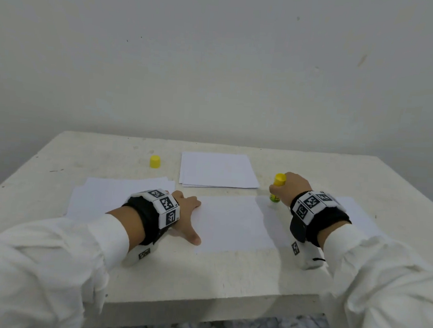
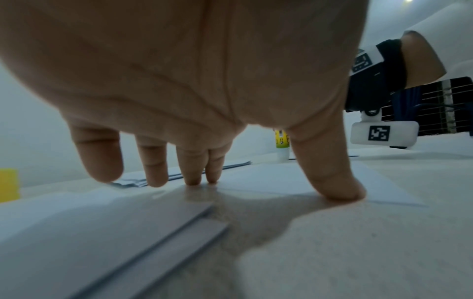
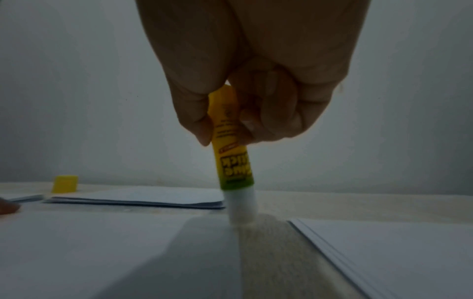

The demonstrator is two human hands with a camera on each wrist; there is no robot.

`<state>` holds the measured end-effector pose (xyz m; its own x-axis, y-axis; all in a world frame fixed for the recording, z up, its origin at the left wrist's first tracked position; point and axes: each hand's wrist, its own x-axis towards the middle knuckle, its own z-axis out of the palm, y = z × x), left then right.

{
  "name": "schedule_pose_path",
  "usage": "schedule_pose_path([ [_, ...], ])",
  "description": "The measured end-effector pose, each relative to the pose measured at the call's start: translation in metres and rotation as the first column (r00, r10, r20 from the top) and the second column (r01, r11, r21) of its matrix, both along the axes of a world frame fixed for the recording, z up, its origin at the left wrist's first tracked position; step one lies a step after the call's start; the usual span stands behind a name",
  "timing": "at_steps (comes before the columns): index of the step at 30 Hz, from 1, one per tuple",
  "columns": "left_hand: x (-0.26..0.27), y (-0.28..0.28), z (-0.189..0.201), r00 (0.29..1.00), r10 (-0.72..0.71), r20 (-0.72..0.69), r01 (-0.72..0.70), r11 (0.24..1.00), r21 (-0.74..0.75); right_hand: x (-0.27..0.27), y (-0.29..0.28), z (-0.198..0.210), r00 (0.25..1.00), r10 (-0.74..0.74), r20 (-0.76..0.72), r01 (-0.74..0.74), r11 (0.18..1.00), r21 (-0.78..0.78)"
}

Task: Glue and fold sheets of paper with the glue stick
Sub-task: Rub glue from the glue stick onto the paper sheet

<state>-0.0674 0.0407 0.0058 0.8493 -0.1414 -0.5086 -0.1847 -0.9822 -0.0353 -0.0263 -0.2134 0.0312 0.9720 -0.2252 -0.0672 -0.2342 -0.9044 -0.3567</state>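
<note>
Two hands: left (image 1: 186, 212) spread flat on one sheet (image 1: 232, 223), right (image 1: 291, 187) gripping one glue stick (image 1: 277, 189); one cap (image 1: 155, 161).

In the head view the right hand (image 1: 294, 187) covers the middle of the glue stick (image 1: 276, 190), and the wrist band hides the near corner of the stack of sheets (image 1: 354, 210) on the right. The left wrist view cuts the yellow cap (image 2: 9, 185) at its left edge, and the palm of the left hand (image 2: 179, 81) hides all but the lower end of the glue stick. In the right wrist view the stick's white tip (image 3: 242, 208) is blurred where it meets the sheet of paper (image 3: 102, 252), and its label is too smeared to read.
</note>
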Motion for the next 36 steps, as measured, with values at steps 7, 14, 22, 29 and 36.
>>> schedule_pose_path([
  [7, -0.003, 0.007, 0.004, 0.999, 0.016, -0.028, -0.017, 0.999, -0.034, -0.03, 0.075, 0.013, 0.93, 0.364, 0.051, -0.367, 0.911, 0.188],
  [14, -0.004, 0.004, 0.007, 0.999, 0.036, -0.013, -0.036, 0.999, 0.018, -0.029, 0.127, -0.007, 0.865, 0.502, -0.012, -0.499, 0.863, 0.08],
  [22, -0.004, 0.0, 0.009, 0.998, -0.061, -0.016, 0.061, 0.997, 0.037, -0.067, 0.109, -0.003, 0.792, 0.608, -0.055, -0.6, 0.792, 0.115],
  [29, -0.001, -0.002, 0.008, 0.999, -0.042, -0.028, 0.044, 0.996, 0.077, -0.082, 0.074, -0.002, 0.812, 0.58, -0.067, -0.574, 0.814, 0.093],
  [36, 0.001, -0.008, 0.012, 0.996, -0.07, -0.047, 0.074, 0.993, 0.09, -0.083, 0.009, 0.0, 0.896, 0.44, -0.067, -0.431, 0.896, 0.11],
])
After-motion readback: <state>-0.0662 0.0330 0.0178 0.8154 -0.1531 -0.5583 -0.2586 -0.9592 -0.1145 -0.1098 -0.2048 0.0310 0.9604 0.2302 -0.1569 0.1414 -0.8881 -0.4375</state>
